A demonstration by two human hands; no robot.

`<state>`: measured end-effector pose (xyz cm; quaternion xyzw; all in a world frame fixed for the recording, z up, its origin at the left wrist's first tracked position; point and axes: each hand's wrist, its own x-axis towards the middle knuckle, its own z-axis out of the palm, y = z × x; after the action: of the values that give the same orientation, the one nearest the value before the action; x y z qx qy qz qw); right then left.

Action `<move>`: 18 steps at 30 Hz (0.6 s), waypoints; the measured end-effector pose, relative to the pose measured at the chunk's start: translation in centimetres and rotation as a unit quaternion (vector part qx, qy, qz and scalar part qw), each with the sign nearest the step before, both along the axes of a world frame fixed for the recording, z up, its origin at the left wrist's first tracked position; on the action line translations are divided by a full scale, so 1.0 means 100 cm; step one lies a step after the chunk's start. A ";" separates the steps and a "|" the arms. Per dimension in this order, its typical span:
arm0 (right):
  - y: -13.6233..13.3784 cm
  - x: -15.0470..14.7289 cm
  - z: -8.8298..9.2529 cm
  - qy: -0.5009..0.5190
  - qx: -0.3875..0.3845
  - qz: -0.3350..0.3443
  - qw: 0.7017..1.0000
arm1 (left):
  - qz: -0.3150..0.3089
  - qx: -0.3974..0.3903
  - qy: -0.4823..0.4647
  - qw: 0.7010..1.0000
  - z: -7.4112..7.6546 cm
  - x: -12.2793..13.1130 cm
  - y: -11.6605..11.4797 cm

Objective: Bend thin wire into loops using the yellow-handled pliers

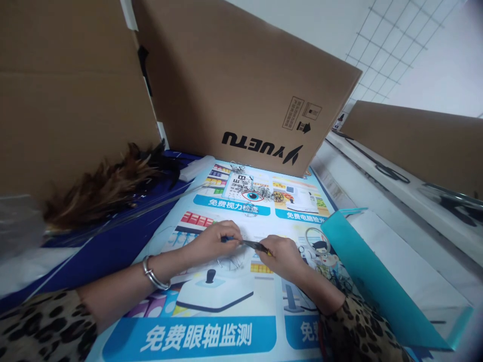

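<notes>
Pliers (pixel 257 246) with a yellow and dark handle are gripped in my right hand (pixel 284 255), their narrow metal jaws pointing left. The jaw tips reach the fingertips of my left hand (pixel 222 241), which is closed in a pinch. A small dark-blue piece (pixel 227 239) shows between the left fingers; I cannot make out what it is. Below the left hand, thin wire strands (pixel 234 261) are faintly visible and blurred. Both hands are just above a printed sheet (pixel 264 221) covering the table.
Silvery wire bits (pixel 264 192) lie farther back on the sheet. A wire coil (pixel 317 240) sits right, near a teal box (pixel 388 281). Brown feathers (pixel 101 188) and long thin rods (pixel 158 203) lie left. Large cardboard panels (pixel 241 75) stand behind; a plastic bag (pixel 18 241) is far left.
</notes>
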<state>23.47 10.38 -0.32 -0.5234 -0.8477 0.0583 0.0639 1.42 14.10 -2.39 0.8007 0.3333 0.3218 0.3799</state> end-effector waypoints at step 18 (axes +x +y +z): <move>0.000 -0.002 -0.008 0.093 -0.021 -0.024 0.995 | -0.029 -0.144 -0.002 0.989 0.002 -0.002 0.000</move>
<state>23.27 10.41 -1.13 -0.5369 -0.8241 0.1228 0.1324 1.26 14.05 -2.17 0.7464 0.3519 0.2607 0.5011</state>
